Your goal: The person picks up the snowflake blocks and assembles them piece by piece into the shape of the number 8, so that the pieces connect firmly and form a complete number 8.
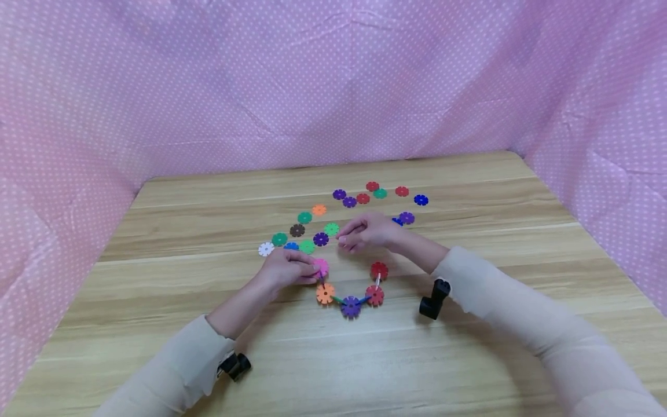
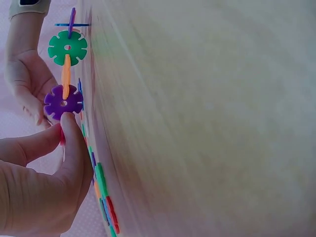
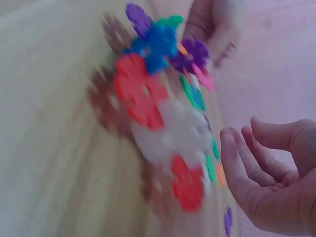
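Note:
My left hand [image 1: 285, 267] pinches a pink notched plastic disc [image 1: 322, 267] between thumb and fingers. That disc ends a curved chain of interlocked discs, among them an orange disc [image 1: 325, 294], a purple disc [image 1: 351, 307] and a red disc [image 1: 374, 296]. A second red disc [image 1: 380, 270] forms the chain's other end. In the left wrist view, a purple disc [image 2: 55, 104] joins the pinched one, with a green disc [image 2: 59, 43] farther along. My right hand [image 1: 369, 230] hovers past the chain, near loose discs, its fingers loosely bent and holding nothing.
Loose discs lie scattered on the wooden table [image 1: 333, 370] beyond the chain, including a white disc [image 1: 266, 249], a brown disc [image 1: 297, 230] and a dark blue disc [image 1: 421, 200]. A pink dotted cloth [image 1: 333, 87] hangs behind the table and along its sides.

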The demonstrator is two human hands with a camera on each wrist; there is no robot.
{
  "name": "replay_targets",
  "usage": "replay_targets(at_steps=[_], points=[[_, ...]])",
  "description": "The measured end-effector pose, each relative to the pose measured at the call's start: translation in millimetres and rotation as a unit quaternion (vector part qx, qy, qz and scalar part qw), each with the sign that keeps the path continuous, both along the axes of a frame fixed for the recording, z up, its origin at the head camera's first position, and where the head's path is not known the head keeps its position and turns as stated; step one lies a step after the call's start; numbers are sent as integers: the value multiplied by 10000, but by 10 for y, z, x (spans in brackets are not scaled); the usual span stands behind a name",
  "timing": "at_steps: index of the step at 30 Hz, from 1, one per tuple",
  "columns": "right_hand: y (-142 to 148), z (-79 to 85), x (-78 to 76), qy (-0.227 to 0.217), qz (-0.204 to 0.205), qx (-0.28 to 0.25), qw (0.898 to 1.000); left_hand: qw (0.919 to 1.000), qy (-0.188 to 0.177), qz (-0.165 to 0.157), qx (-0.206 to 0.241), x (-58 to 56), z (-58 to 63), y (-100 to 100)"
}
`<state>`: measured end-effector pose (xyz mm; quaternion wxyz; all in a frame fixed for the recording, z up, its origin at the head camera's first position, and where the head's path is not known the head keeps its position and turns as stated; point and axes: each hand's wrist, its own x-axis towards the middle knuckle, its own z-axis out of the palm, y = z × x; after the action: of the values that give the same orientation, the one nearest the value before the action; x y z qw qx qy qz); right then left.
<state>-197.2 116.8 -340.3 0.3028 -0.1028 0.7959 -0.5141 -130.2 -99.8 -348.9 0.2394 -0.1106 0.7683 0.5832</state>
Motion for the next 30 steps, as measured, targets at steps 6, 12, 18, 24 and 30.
replay_targets(at_steps=[6, 12, 18, 24, 30], points=[[269, 68, -104, 609, -205, 450, 9969, 10000, 40, 50, 2, 4, 5, -3], [470, 68, -181, 2130, -46, 1420, 9667, 10000, 66, 66, -1, 9, 18, 2], [548, -18, -260, 3101, 613, 2127, 9246, 9999, 82, 81, -5, 7, 13, -3], [559, -85, -343, 3346, 1111, 2566, 8999, 9999, 85, 64, 3, -7, 3, 2], [519, -74, -370, 3206, 1182, 2656, 9015, 9999, 35, 97, 12, -13, -6, -11]])
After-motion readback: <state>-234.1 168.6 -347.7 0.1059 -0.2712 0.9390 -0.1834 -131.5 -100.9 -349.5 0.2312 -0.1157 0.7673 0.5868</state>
